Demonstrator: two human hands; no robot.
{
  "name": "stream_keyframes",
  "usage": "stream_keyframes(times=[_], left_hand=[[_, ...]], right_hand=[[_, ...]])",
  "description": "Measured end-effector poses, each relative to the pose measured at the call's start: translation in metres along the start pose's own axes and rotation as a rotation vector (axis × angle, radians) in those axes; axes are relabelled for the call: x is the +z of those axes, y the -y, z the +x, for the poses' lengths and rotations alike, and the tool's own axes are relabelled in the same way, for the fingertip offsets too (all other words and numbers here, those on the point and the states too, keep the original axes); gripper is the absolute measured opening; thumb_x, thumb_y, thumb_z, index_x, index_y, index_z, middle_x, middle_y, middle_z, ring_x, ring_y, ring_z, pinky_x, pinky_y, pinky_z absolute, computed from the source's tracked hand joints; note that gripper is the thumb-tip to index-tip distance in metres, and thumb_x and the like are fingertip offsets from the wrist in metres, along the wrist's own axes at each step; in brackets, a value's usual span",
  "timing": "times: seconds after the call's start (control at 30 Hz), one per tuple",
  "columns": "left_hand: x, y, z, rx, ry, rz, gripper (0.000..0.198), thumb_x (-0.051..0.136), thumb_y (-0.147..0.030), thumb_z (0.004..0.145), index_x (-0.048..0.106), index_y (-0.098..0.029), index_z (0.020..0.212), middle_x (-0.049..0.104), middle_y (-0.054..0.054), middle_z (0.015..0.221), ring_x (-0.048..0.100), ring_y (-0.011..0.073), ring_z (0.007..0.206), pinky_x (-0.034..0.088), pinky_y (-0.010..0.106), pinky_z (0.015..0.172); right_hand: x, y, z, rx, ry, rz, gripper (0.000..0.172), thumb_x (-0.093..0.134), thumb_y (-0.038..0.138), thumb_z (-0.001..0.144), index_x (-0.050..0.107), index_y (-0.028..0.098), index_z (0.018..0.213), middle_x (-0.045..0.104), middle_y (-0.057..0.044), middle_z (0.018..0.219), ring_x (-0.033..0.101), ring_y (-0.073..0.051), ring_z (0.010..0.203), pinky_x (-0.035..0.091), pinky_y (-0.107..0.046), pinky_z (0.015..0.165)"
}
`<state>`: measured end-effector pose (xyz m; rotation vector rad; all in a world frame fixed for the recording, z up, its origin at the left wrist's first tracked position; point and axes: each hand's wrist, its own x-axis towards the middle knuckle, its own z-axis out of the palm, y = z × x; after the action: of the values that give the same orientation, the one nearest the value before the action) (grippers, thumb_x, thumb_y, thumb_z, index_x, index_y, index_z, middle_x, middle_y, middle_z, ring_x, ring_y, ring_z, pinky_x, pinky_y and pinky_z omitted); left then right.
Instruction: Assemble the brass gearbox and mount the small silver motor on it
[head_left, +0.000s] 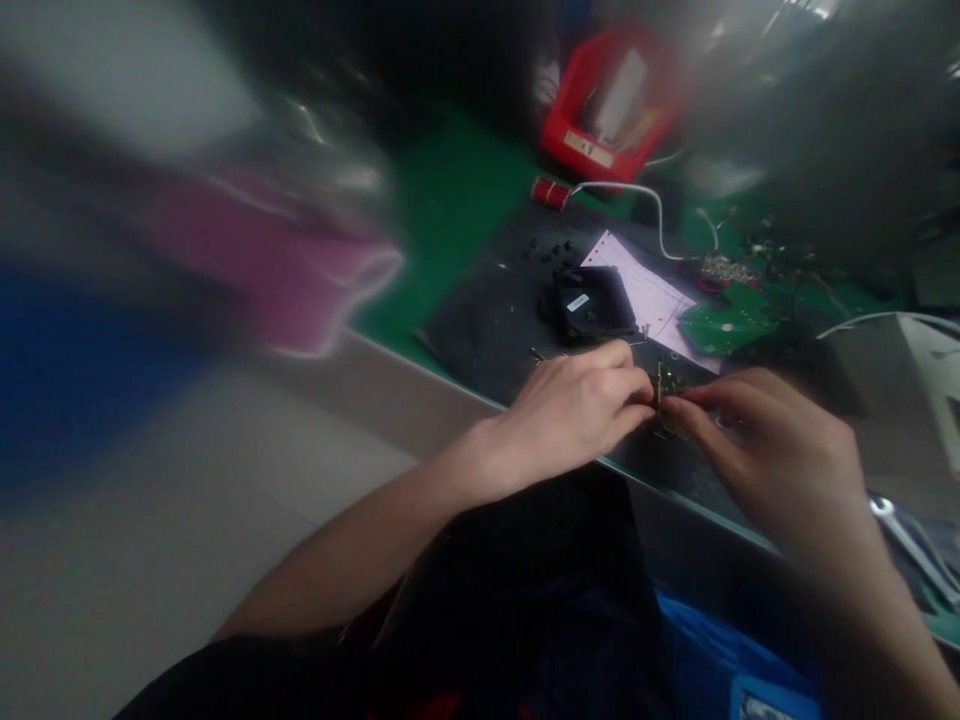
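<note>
Two bare hands meet right of centre in the frame, over the near edge of a dark mat (480, 320) on a green table (442, 180). In the upper right, a red bin (556, 130) holds a long white item (622, 95) and other pieces too blurred to name. Below it, near the middle, sits a shallow black case (604, 300) with a white label (577, 302) inside, partly overlapping a pale sheet (652, 295). At the lower right edge of the person's dark clothing is a blue box (709, 640); its contents are unclear. The left hand (574, 400) reaches up from the lower left, knuckles upward, thumb and fingertips pinching a small brass-coloured part (660, 385). From the lower right, the right hand (780, 445) bends inward, thumb and forefinger pinching the part's other side.
</note>
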<state>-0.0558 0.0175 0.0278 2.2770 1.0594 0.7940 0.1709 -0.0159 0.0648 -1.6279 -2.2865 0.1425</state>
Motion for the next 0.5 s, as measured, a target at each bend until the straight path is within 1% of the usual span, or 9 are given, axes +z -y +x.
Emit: stream_keyframes(times=[0.13, 0.23, 0.33, 0.43, 0.5], left_hand=[[-0.0038, -0.0029, 0.004, 0.016, 0.032, 0.072, 0.02, 0.06, -0.031, 0.101, 0.074, -0.019, 0.11, 0.068, 0.006, 0.108, 0.071, 0.0198, 0.091, 0.052, 0.032, 0.074], [-0.0061, -0.0046, 0.0059, 0.06, 0.037, 0.155, 0.019, 0.059, -0.03, 0.101, 0.074, -0.018, 0.106, 0.067, 0.006, 0.107, 0.071, 0.0204, 0.087, 0.048, 0.033, 0.067], [-0.006, -0.0059, 0.0057, 0.111, 0.028, 0.233, 0.021, 0.055, -0.028, 0.102, 0.073, -0.018, 0.104, 0.067, 0.005, 0.107, 0.071, 0.0206, 0.083, 0.044, 0.034, 0.06], [-0.0036, -0.0068, 0.0041, 0.144, 0.008, 0.288, 0.022, 0.051, -0.026, 0.104, 0.072, -0.018, 0.102, 0.066, 0.004, 0.106, 0.07, 0.0206, 0.084, 0.042, 0.035, 0.058], [-0.0018, -0.0075, 0.0034, 0.16, -0.004, 0.308, 0.02, 0.053, -0.025, 0.104, 0.071, -0.018, 0.1, 0.066, 0.004, 0.106, 0.07, 0.0198, 0.084, 0.042, 0.035, 0.058]], right_hand=[[-0.0007, -0.0003, -0.0007, 0.037, 0.038, 0.038, 0.024, 0.063, 0.05, 0.103, 0.069, 0.028, 0.098, 0.064, 0.0, 0.1, 0.061, -0.017, 0.084, 0.045, -0.036, 0.07], [-0.0012, -0.0002, -0.0002, 0.069, 0.047, 0.075, 0.025, 0.063, 0.052, 0.102, 0.069, 0.028, 0.097, 0.064, 0.001, 0.097, 0.06, -0.016, 0.081, 0.044, -0.034, 0.067], [-0.0009, 0.0003, 0.0001, 0.082, 0.054, 0.088, 0.026, 0.063, 0.052, 0.102, 0.07, 0.028, 0.096, 0.064, 0.001, 0.096, 0.06, -0.015, 0.078, 0.044, -0.033, 0.065], [-0.0001, 0.0002, 0.001, 0.084, 0.054, 0.075, 0.027, 0.063, 0.051, 0.102, 0.07, 0.026, 0.096, 0.065, 0.0, 0.095, 0.06, -0.015, 0.077, 0.044, -0.032, 0.065], [0.0004, -0.0003, 0.0024, 0.081, 0.055, 0.088, 0.024, 0.064, 0.048, 0.101, 0.071, 0.026, 0.096, 0.066, 0.0, 0.095, 0.06, -0.015, 0.077, 0.044, -0.031, 0.065]])
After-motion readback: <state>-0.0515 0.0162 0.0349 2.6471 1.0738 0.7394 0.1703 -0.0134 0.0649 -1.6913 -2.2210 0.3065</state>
